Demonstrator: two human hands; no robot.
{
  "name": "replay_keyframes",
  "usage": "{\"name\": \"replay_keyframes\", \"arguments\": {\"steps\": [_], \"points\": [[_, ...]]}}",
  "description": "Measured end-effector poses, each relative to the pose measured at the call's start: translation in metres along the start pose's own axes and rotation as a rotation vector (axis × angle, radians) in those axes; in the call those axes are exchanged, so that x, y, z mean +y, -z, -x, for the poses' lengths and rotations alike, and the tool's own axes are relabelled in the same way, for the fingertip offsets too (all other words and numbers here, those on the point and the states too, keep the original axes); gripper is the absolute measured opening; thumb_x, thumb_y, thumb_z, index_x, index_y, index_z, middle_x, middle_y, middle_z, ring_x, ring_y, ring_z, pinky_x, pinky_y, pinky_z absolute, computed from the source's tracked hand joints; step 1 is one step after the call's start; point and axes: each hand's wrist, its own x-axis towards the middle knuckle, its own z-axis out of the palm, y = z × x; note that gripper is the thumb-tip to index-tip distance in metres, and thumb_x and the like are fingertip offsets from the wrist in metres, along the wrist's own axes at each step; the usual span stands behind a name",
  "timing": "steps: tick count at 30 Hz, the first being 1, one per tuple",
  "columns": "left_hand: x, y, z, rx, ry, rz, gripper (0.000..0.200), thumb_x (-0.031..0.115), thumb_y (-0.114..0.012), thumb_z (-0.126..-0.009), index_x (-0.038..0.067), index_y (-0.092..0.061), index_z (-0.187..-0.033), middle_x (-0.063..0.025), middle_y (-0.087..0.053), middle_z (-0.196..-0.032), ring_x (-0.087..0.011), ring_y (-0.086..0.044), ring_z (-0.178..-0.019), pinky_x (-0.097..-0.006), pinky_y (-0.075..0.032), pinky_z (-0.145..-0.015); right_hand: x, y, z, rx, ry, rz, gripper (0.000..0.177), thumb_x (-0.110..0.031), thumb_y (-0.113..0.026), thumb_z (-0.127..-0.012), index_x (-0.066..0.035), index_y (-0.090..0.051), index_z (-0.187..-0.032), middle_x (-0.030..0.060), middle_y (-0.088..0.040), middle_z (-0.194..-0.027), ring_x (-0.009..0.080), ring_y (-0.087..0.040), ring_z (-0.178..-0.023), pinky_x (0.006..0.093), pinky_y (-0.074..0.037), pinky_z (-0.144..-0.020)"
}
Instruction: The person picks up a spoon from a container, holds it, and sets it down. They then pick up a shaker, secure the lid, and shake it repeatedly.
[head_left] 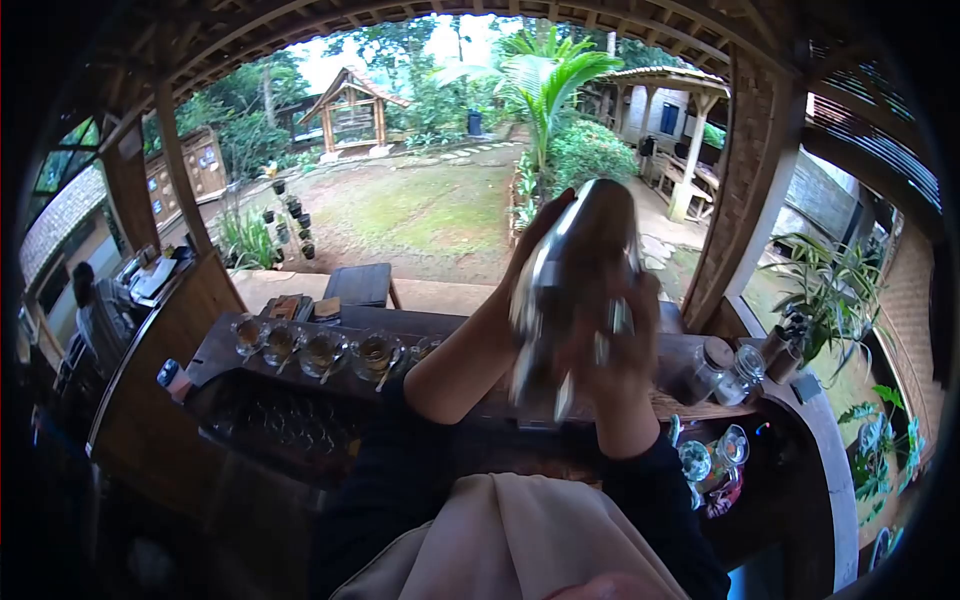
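Note:
Right in front of me, raised above the counter, is a shiny metal cocktail shaker [590, 230], tilted and smeared by motion. My left hand [540, 240] grips its left side, partly hidden behind the metal. My right hand [628, 335] is wrapped round the lower right part, its fingers blurred. Beyond my left forearm, a row of glass cups [375, 356] with a brownish content stands on the dark wooden counter [225, 350].
Glass jars [712, 365] stand on the counter at right, near potted plants [825, 290]. Lower right are more glass vessels [735, 445]. A dark tray [240, 400] holds glassware at left. Wooden posts [740, 180] frame the garden. A person [95, 310] is at far left.

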Motion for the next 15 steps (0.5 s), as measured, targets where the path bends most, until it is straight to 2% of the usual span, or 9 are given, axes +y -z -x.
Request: {"name": "replay_keyframes", "arguments": {"steps": [1, 3, 5, 8, 9, 10, 12, 13, 15], "points": [[0.007, 0.05, 0.0, -0.114, -0.018, 0.037, 0.034, 0.033, -0.04, -0.094, 0.006, -0.055, -0.109, -0.0098, -0.06, -0.103, -0.0219, -0.059, -0.095, -0.0367, -0.05, -0.084, 0.016, -0.023, -0.001, 0.042, -0.153, -0.117, 0.047, -0.018, -0.076, -0.065, -0.004, -0.06, -0.107, 0.0152, -0.055, -0.115, 0.0295, -0.052, -0.107, 0.0443, -0.041, -0.088], [0.011, -0.002, 0.014, 0.397, -0.27, -0.488, 0.033, 0.032, -0.038, -0.094, 0.008, -0.056, -0.107, -0.0074, -0.061, -0.098, -0.022, -0.059, -0.09, -0.0365, -0.05, -0.083, 0.028, -0.056, 0.014, 0.086, -0.308, -0.249, 0.047, -0.017, -0.076, -0.063, -0.004, -0.061, -0.106, 0.0147, -0.056, -0.113, 0.0292, -0.052, -0.107, 0.0432, -0.041, -0.088], [0.013, 0.014, 0.036, 0.556, -0.315, -0.763, 0.032, 0.032, -0.044, -0.091, 0.008, -0.056, -0.109, -0.0066, -0.061, -0.1, -0.022, -0.06, -0.091, -0.0354, -0.051, -0.082, 0.033, -0.07, 0.019, 0.194, -0.898, -0.58, 0.05, -0.017, -0.076, -0.06, -0.004, -0.061, -0.106, 0.0135, -0.057, -0.11, 0.0314, -0.052, -0.106, 0.0437, -0.04, -0.09], [0.002, -0.011, 0.08, 0.398, -0.37, -0.447, 0.036, 0.027, -0.057, -0.086, 0.005, -0.054, -0.114, -0.0118, -0.061, -0.107, -0.0218, -0.059, -0.099, -0.0368, -0.05, -0.086, -0.005, -0.036, 0.003, 0.067, -0.338, -0.491, 0.043, -0.013, -0.074, -0.064, -0.008, -0.062, -0.104, 0.008, -0.057, -0.11, 0.0274, -0.054, -0.105, 0.0473, -0.04, -0.091], [0.009, -0.057, 0.076, 0.266, -0.053, 0.242, 0.041, 0.03, -0.056, -0.087, 0.001, -0.051, -0.116, -0.0153, -0.06, -0.107, -0.0234, -0.061, -0.095, -0.0381, -0.053, -0.082, -0.026, -0.013, -0.003, 0.012, -0.239, -0.516, 0.04, -0.013, -0.074, -0.064, -0.013, -0.063, -0.103, 0.0042, -0.057, -0.109, 0.024, -0.055, -0.104, 0.0474, -0.039, -0.091], [0.005, -0.071, 0.077, 0.278, -0.064, 0.241, 0.041, 0.03, -0.056, -0.087, 0.001, -0.051, -0.116, -0.0153, -0.06, -0.107, -0.0234, -0.061, -0.095, -0.0381, -0.053, -0.082, -0.043, 0.003, -0.005, -0.039, -0.132, -0.536, 0.039, -0.013, -0.074, -0.064, -0.017, -0.063, -0.101, 0.0004, -0.058, -0.108, 0.0205, -0.055, -0.103, 0.0476, -0.039, -0.091], [-0.014, -0.094, 0.086, 0.215, -0.295, 0.023, 0.047, 0.035, -0.053, -0.088, 0.0, -0.049, -0.118, -0.0162, -0.058, -0.111, -0.0234, -0.06, -0.097, -0.0378, -0.052, -0.083, -0.053, -0.023, 0.023, 0.367, 0.502, -0.435, 0.039, -0.018, -0.076, -0.061, -0.031, -0.063, -0.095, -0.0065, -0.057, -0.103, 0.0096, -0.054, -0.102, 0.047, -0.039, -0.087], [-0.023, -0.1, 0.092, 0.181, -0.408, -0.086, 0.049, 0.038, -0.052, -0.088, 0.0, -0.048, -0.119, -0.0166, -0.057, -0.113, -0.0234, -0.06, -0.098, -0.0377, -0.052, -0.083, -0.049, -0.025, 0.022, 0.374, 0.506, -0.44, 0.039, -0.018, -0.076, -0.061, -0.031, -0.063, -0.095, -0.0065, -0.057, -0.103, 0.0096, -0.054, -0.102, 0.047, -0.039, -0.087], [-0.025, -0.091, 0.102, 0.171, -0.524, -0.184, 0.052, 0.04, -0.05, -0.088, -0.001, -0.046, -0.12, -0.017, -0.056, -0.114, -0.0234, -0.059, -0.099, -0.0376, -0.052, -0.083, -0.044, -0.022, 0.028, 0.065, 0.107, -0.563, 0.036, -0.017, -0.076, -0.062, -0.022, -0.063, -0.095, -0.0011, -0.058, -0.106, 0.0167, -0.054, -0.104, 0.0455, -0.039, -0.09]]}}
